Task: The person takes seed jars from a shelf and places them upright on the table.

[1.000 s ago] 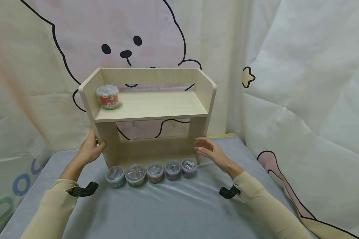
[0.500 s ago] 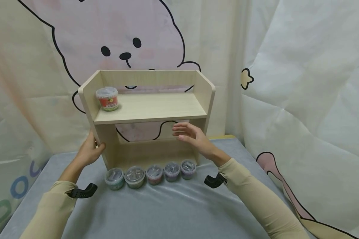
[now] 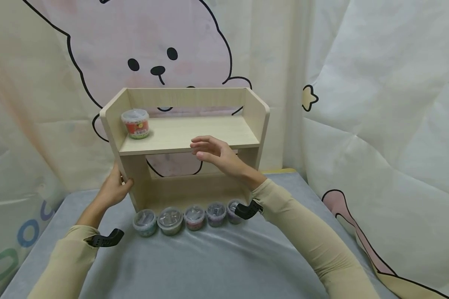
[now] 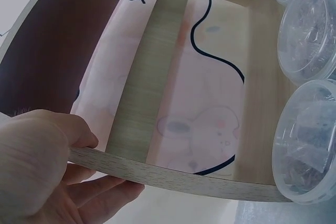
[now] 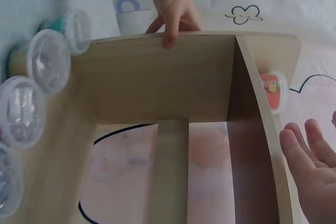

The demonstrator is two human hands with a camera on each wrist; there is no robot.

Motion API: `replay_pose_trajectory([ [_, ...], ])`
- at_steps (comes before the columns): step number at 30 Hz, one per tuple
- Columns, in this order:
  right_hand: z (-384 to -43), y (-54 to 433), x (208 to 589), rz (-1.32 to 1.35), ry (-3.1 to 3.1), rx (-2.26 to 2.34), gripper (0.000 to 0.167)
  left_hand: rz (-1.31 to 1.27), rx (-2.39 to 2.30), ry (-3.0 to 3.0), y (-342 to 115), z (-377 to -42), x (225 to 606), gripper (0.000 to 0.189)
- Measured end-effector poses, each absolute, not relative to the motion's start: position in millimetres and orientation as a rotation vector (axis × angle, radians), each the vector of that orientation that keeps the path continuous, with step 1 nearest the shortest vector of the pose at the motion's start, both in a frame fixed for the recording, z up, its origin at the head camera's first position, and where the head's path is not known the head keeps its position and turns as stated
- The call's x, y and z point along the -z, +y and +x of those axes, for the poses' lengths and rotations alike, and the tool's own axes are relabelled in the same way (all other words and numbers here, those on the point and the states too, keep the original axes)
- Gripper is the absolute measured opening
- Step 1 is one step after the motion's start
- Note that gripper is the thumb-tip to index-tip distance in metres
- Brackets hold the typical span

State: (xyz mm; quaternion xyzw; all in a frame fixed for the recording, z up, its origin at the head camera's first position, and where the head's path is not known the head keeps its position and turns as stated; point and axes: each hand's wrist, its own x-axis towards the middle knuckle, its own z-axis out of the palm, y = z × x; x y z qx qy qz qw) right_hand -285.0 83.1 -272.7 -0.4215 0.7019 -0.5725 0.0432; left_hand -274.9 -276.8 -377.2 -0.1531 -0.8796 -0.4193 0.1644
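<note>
A two-tier wooden shelf [image 3: 194, 129] stands on the table. My left hand [image 3: 114, 189] grips the edge of its left side panel; in the left wrist view the thumb [image 4: 73, 127] lies inside the panel with fingers outside. My right hand [image 3: 218, 155] is in front of the upper shelf board, fingers extended and holding nothing. On the upper board's left end sits a small lidded tub [image 3: 136, 124] with a red label. Several clear-lidded tubs, such as the green-grey tub [image 3: 170, 221] and the reddish tub [image 3: 194, 218], form a row along the shelf's lower front.
A grey-blue cloth [image 3: 194, 265] covers the table. Behind the shelf hangs a curtain [image 3: 194, 37] with a cartoon bear, and another light curtain [image 3: 389, 104] hangs at the right. My right wrist's black strap [image 3: 248, 209] partly hides the rightmost tub [image 3: 233, 211].
My right hand has moved left and up, from beside the shelf's right panel to the front of the upper board. My left hand keeps its grip, and the tubs stay put.
</note>
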Motion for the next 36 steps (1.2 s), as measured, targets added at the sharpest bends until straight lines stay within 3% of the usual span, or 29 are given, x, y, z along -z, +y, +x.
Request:
replay_pose_trajectory([
  [26, -312.1, 15.8, 232.4, -1.151, 2.127, 1.816, 0.044, -0.393, 1.156, -2.558, -278.4, -276.1, 373.6, 0.078],
  [36, -323.2, 0.1, 233.0, -1.074, 2.167, 1.747, 0.045, -0.4, 1.192, -2.542, -276.5, -276.1, 375.5, 0.077],
])
